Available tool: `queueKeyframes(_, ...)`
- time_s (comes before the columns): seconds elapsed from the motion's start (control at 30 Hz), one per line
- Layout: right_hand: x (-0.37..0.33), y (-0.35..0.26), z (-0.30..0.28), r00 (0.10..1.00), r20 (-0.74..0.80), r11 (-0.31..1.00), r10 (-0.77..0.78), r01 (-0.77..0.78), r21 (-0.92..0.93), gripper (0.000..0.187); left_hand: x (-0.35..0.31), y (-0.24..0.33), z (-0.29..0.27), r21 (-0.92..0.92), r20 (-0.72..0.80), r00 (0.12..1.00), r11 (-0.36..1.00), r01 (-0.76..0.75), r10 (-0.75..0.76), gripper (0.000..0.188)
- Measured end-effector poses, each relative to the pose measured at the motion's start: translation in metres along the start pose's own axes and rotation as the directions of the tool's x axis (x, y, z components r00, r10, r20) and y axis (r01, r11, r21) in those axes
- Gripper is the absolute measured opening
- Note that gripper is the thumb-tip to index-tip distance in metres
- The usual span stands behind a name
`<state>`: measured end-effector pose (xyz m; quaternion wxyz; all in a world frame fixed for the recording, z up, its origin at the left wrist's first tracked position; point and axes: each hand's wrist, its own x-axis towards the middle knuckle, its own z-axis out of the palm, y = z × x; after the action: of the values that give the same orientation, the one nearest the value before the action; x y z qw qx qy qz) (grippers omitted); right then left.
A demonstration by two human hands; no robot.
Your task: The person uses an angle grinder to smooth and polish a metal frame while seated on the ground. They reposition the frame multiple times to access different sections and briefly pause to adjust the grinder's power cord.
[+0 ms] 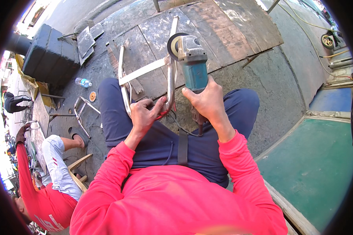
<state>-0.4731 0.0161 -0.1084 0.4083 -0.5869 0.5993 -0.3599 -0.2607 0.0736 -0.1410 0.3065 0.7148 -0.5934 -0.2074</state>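
Note:
My right hand (pixel 208 98) is wrapped round the body of a teal and grey angle grinder (pixel 195 72). Its round disc (pixel 174 46) is beside the upper part of a bent metal tube frame (pixel 170 78); I cannot tell whether they touch. A flat pale crossbar (pixel 143 71) joins the frame's two sides. Down at the near, curved end of the frame, my left hand (pixel 144 116) has its fingers closed round the tube. The frame leans over a worn wooden board table (pixel 219 29) in front of my knees. From the grinder's rear a dark cord (pixel 180 127) runs across my lap.
At left, a co-worker in a red top (pixel 53 205) sits with a gloved hand (pixel 22 133) on another metal frame. A second tube frame (pixel 80 117), an orange disc (pixel 92 96) and a plastic bottle (pixel 83 82) lie on the floor. A dark block (pixel 51 55) stands far left; a green panel (pixel 310 168) is at right.

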Motion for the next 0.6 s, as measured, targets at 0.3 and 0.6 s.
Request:
queueKeyframes(0.3,-0.0010,-0.0017,-0.0008,1.000,0.007,1.000,0.018,-0.019,0.002,0.045,-0.0006,-0.0001,0.0010,-0.010,-0.002,1.000,1.000,0.012,-0.012,0.052)
queueKeyframes(0.6,-0.0010,-0.0034,-0.0003,1.000,0.014,1.000,0.012,-0.012,0.015,0.046,0.0006,0.0005,0.0015,-0.038,-0.031,1.000,0.999,-0.002,0.001,0.051)
